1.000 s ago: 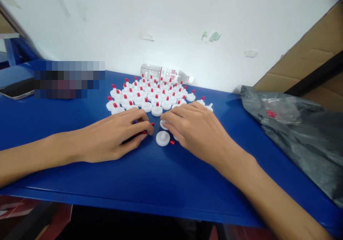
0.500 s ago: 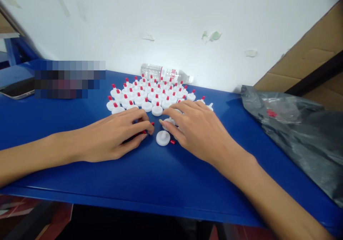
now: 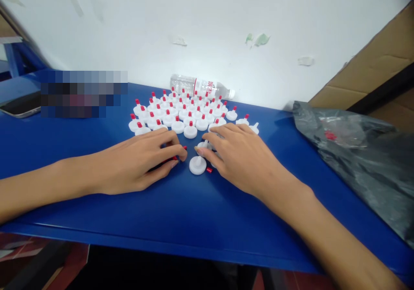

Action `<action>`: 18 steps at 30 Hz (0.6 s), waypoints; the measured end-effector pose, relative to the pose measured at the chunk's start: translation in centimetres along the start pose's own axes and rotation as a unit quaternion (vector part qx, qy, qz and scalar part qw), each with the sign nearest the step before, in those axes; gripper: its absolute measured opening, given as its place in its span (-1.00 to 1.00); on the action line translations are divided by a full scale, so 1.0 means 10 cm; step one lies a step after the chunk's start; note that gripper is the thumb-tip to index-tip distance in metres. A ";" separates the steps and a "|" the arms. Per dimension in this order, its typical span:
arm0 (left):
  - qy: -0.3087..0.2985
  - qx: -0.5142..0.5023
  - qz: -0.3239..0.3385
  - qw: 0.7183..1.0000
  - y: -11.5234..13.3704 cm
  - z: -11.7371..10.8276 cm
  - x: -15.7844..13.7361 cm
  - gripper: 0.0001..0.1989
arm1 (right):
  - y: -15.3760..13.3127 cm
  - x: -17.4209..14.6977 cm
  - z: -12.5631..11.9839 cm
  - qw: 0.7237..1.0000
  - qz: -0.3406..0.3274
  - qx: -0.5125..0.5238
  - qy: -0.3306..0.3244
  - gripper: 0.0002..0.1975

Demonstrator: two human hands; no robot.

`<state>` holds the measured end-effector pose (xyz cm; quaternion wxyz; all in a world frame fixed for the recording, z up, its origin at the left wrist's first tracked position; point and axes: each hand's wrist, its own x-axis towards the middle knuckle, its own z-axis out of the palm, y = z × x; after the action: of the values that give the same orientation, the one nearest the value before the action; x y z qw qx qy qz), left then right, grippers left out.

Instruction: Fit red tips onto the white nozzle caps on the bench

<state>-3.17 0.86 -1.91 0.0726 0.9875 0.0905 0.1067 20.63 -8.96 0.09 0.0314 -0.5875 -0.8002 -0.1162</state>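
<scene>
My left hand point(image 3: 148, 160) rests on the blue table with fingers bent and tips apart. Small red caps point(image 3: 175, 158) show between and beside its thumb and index finger, the rest hidden beneath the hand. Across a narrow gap, my right hand point(image 3: 241, 154) arches over white discs with nozzles, fingers spaced apart. Its thumb is beside an uncapped white disc point(image 3: 203, 146), partly covered; whether they touch is hard to tell. Nearer to me lies another bare white disc point(image 3: 197, 165), nozzle up, with a loose red cap point(image 3: 209, 170) at its right.
Several white discs with red-capped nozzles point(image 3: 177, 125) stand grouped behind the hands. A clear plastic bottle point(image 3: 202, 87) lies by the white wall. At left are a phone point(image 3: 22, 104) and a blurred patch. A grey plastic bag point(image 3: 352, 165) and cardboard point(image 3: 371, 72) occupy the right.
My right hand has shifted slightly right, uncovering more of the disc beside its thumb. The left hand stays nearly still. The whole view has tilted slightly.
</scene>
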 end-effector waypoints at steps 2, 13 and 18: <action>-0.001 0.000 -0.001 1.000 0.00 0.00 0.00 -0.77 | 0.00 0.00 0.00 1.000 0.001 -0.001 -0.001 -0.55; -0.006 0.006 -0.002 1.000 0.00 0.00 0.01 -0.77 | 0.00 0.00 -0.01 0.999 0.009 -0.010 0.031 -0.63; -0.009 0.008 0.001 1.000 0.01 -0.01 0.02 -0.76 | 0.01 0.00 -0.03 0.999 0.002 -0.030 0.034 -0.70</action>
<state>-3.03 0.84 -1.76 0.0656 0.9890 0.0898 0.0972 20.70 -9.00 0.43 0.0412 -0.5855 -0.7936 -0.1606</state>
